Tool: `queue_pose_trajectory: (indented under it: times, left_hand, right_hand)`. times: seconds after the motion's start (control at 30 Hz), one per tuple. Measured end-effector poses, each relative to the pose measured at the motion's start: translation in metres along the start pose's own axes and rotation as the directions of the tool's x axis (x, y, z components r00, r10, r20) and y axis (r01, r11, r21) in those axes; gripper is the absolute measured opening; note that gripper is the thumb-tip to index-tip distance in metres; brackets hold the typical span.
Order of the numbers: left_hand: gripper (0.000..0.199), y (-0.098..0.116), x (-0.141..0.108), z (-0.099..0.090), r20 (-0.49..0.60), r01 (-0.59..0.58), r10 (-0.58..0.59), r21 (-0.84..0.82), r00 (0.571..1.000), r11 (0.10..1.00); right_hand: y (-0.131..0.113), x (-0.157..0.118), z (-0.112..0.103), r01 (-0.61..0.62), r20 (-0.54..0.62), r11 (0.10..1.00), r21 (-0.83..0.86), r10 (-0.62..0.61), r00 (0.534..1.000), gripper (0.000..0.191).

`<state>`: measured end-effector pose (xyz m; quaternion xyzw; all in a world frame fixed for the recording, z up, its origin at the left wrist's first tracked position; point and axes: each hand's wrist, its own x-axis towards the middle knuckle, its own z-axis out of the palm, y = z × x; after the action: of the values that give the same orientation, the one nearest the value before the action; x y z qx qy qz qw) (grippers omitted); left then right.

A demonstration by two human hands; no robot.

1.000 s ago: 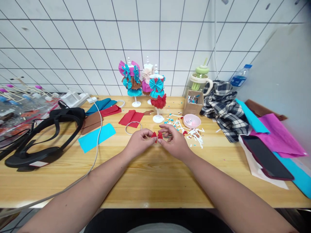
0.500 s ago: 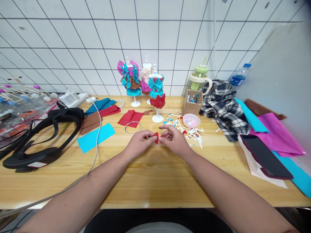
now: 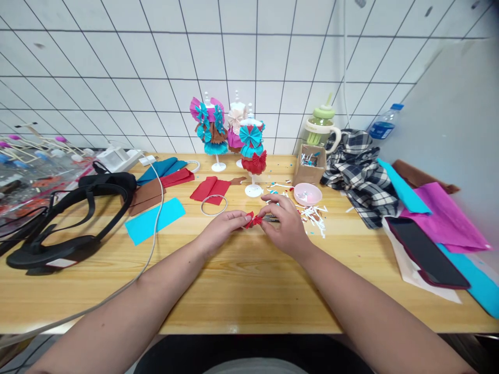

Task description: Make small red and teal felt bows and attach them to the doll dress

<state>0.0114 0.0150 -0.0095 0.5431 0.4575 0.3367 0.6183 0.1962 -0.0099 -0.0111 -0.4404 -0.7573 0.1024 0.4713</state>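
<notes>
A small red crepe-paper bow (image 3: pixel 253 220) is held above the wooden table in front of me. My left hand (image 3: pixel 224 228) pinches its left side between thumb and fingers. At its right side, my right hand (image 3: pixel 286 224) has bent thumb and fingertips closed on the bow's edge. A dark metallic thing (image 3: pixel 272 218) shows partly behind the right fingers; its kind is hidden. Beyond the hands stands a mini dress form (image 3: pixel 253 140) in blue and red crepe ruffles and bows. A folded red crepe-paper piece (image 3: pixel 210 190) and a bangle-like ring (image 3: pixel 214 205) lie left of it.
Two more dressed forms (image 3: pixel 212 127) stand behind. White scraps (image 3: pixel 317 221) surround a pink dish (image 3: pixel 307 194) and a small cardboard box (image 3: pixel 310 163). A headset (image 3: pixel 70 223) and cable (image 3: pixel 156 218) lie left; a phone (image 3: pixel 429 254) and crepe sheets (image 3: pixel 448 218) lie right.
The red paper in my hands has spread into a wider bow shape. My right hand has shifted slightly right with its fingers bent, and the dark metallic thing now shows behind it.
</notes>
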Motion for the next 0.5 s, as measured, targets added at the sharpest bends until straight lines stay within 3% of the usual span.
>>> queue_pose_trajectory:
  times: [0.13, 0.27, 0.33, 0.5]
  left_hand:
    - [0.043, 0.0074, -0.0027, -0.0008, -0.079, -0.172, 0.197, 0.248, 0.977, 0.954]
    - [0.037, 0.0111, -0.0049, -0.0009, 0.045, -0.354, 0.376, 0.455, 0.925, 0.817]
    - [0.028, 0.0102, -0.0043, -0.0003, 0.051, -0.360, 0.387, 0.496, 0.921, 0.790]
    - [0.025, 0.0059, -0.0008, -0.0002, 0.001, -0.275, 0.291, 0.334, 0.957, 0.902]
  right_hand:
    - [0.0039, 0.0017, 0.0043, -0.191, 0.073, 0.977, 0.095, 0.184, 0.980, 0.005]
    - [0.0070, 0.0031, 0.0084, -0.402, 0.217, 0.906, 0.130, 0.370, 0.903, 0.009]
    - [0.0068, 0.0036, 0.0086, -0.458, 0.241, 0.876, 0.151, 0.416, 0.877, 0.012]
    - [0.0050, 0.0027, 0.0100, -0.576, 0.305, 0.783, 0.237, 0.503, 0.809, 0.022]
